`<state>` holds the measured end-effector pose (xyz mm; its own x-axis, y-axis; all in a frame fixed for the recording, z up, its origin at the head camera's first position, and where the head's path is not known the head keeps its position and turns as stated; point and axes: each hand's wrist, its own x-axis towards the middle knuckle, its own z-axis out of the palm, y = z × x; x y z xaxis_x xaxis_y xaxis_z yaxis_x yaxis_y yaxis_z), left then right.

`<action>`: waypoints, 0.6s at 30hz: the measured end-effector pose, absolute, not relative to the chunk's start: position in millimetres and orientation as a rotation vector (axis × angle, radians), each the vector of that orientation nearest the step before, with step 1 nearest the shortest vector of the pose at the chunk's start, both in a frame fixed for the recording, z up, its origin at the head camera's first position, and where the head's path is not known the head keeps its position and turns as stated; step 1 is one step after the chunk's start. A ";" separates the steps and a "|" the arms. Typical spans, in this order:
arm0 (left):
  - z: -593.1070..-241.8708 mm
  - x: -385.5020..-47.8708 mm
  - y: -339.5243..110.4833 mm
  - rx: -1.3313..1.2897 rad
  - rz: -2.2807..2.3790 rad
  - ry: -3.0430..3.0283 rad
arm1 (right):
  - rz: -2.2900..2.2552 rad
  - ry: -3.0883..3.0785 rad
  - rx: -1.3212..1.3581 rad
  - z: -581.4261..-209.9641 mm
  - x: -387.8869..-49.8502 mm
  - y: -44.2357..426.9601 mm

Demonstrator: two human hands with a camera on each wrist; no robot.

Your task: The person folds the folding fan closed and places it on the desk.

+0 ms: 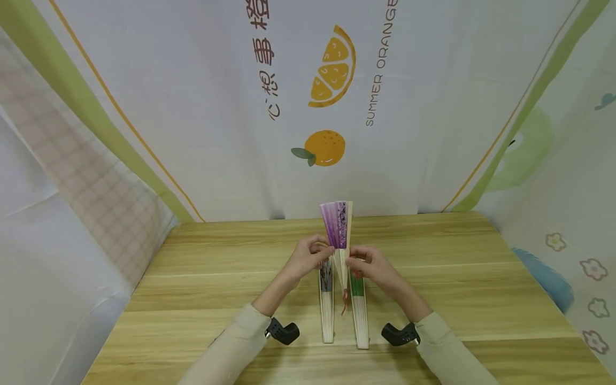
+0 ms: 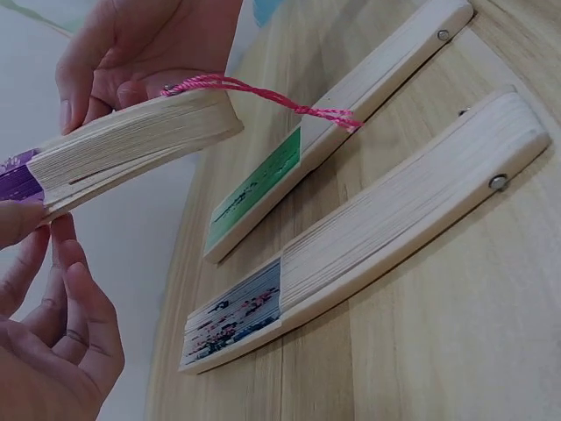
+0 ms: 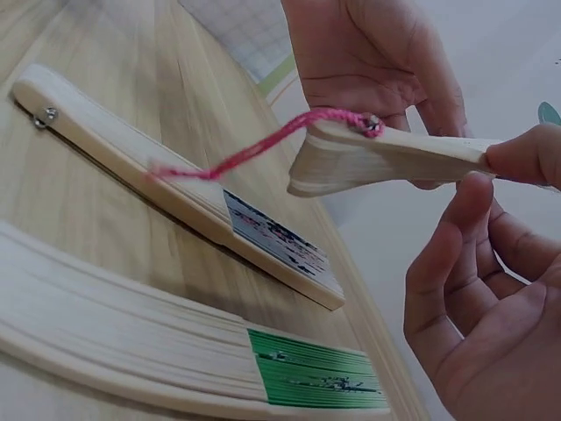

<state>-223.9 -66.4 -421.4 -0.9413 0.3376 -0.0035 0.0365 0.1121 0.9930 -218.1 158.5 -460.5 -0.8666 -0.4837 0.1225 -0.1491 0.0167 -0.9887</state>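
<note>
A purple folding fan (image 1: 340, 224), slightly spread, is held up over the table with its ribs pointing down and a pink-red cord (image 2: 263, 90) hanging from its pivot. On its left edge my left hand (image 1: 311, 255) pinches it between thumb and fingers. My right hand (image 1: 369, 263) pinches the opposite edge the same way. Below lie two folded fans side by side: a grey-black patterned one (image 1: 326, 299) on the left and a green one (image 1: 358, 305) on the right. Both wrist views show their pale ribs and metal pivots.
The wooden table (image 1: 216, 289) spreads out on both sides of the fans. Behind it hangs a white cloth (image 1: 231, 160) printed with oranges and lettering. More patterned cloth hangs at the left and right. A black wrist camera (image 1: 284, 331) sits on the left sleeve.
</note>
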 end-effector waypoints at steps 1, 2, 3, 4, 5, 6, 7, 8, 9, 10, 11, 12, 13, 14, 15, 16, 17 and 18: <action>-425.7 -226.1 -66.5 0.377 1.907 2.166 | -1.934 2.043 -0.650 -460.7 -218.1 158.8; -430.2 -228.5 -66.6 0.378 1.900 2.169 | -1.933 2.043 -0.648 -460.9 -218.0 159.1; -433.5 -230.0 -66.8 0.378 1.899 2.166 | -1.931 2.042 -0.649 -461.0 -218.0 159.4; -435.8 -231.0 -66.4 0.382 1.898 2.171 | -1.929 2.042 -0.647 -461.1 -217.8 159.8; -437.4 -231.6 -66.0 0.386 1.897 2.176 | -1.928 2.040 -0.644 -461.1 -217.7 160.1; -438.5 -232.0 -65.6 0.389 1.896 2.181 | -1.928 2.038 -0.644 -461.2 -217.6 160.5; -439.3 -232.2 -65.4 0.396 1.894 2.185 | -1.928 2.036 -0.643 -461.1 -217.5 160.7; -439.6 -232.3 -65.5 0.403 1.892 2.190 | -1.930 2.033 -0.646 -461.5 -217.8 161.2; -439.5 -231.9 -65.4 0.408 1.889 2.194 | -1.930 2.031 -0.648 -461.5 -217.8 161.4; -439.3 -231.5 -65.5 0.412 1.885 2.197 | -1.931 2.030 -0.647 -461.6 -217.8 161.5; -439.0 -231.1 -65.7 0.415 1.882 2.200 | -1.931 2.028 -0.647 -461.6 -217.8 161.7; -438.7 -230.7 -66.0 0.417 1.879 2.203 | -1.931 2.027 -0.645 -461.6 -217.8 162.0; -438.3 -230.2 -66.5 0.419 1.875 2.204 | -1.931 2.026 -0.642 -461.5 -217.8 162.3; -438.0 -229.7 -67.0 0.421 1.872 2.205 | -1.930 2.026 -0.640 -461.4 -217.7 162.4; -438.4 -229.7 -67.3 0.426 1.870 2.204 | -1.930 2.026 -0.633 -460.7 -217.2 162.3; -438.9 -229.8 -67.6 0.428 1.869 2.205 | -1.931 2.027 -0.629 -460.5 -217.1 162.5; -439.4 -230.0 -67.8 0.430 1.866 2.206 | -1.931 2.026 -0.629 -460.4 -217.0 162.8; -439.9 -230.2 -68.0 0.430 1.863 2.207 | -1.932 2.027 -0.632 -460.4 -217.2 163.0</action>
<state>-230.2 -68.0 -439.9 -0.9328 0.3599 0.0201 0.0802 0.1528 0.9850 -217.2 163.0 -460.4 -0.8685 -0.4851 0.1019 -0.1250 0.0155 -0.9920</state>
